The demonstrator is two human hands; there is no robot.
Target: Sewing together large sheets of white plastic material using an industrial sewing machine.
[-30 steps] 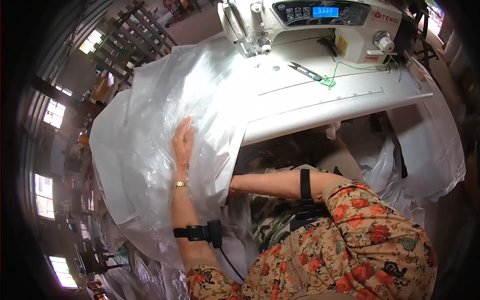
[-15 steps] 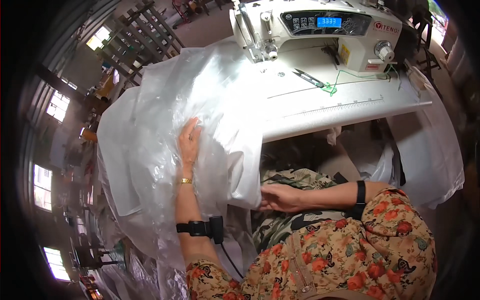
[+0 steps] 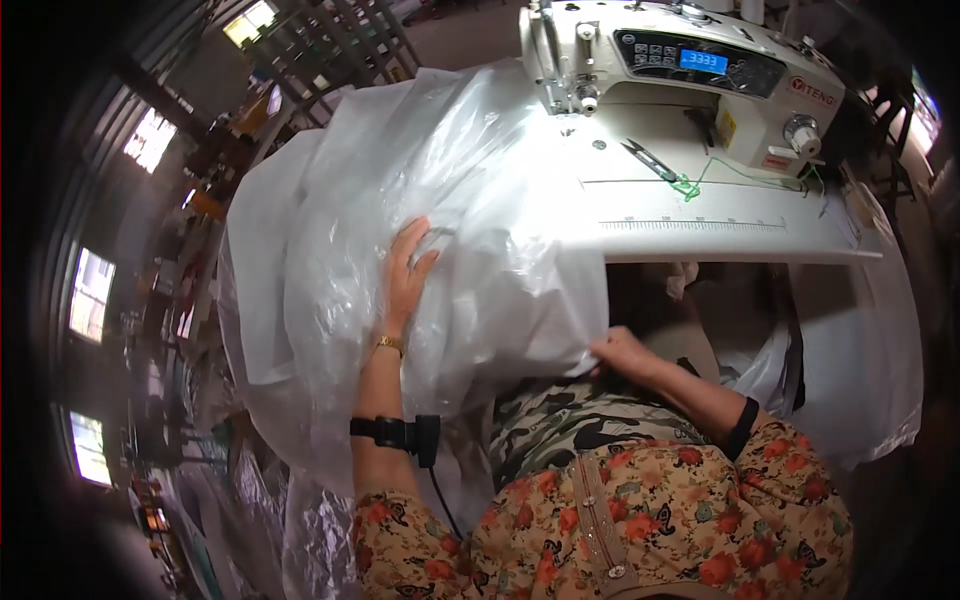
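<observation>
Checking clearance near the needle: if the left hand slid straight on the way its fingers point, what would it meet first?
More of the translucent plastic sheet that the left hand lies on; the sewing machine sits further right, likely off that line.

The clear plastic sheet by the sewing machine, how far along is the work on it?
Done: the clear plastic sheet is draped over the table's left end. In hand: the left hand lies flat on it, and the right hand grips its lower edge below the table. Left: the sheet is not yet under the sewing machine needle; no seam is visible.
</observation>
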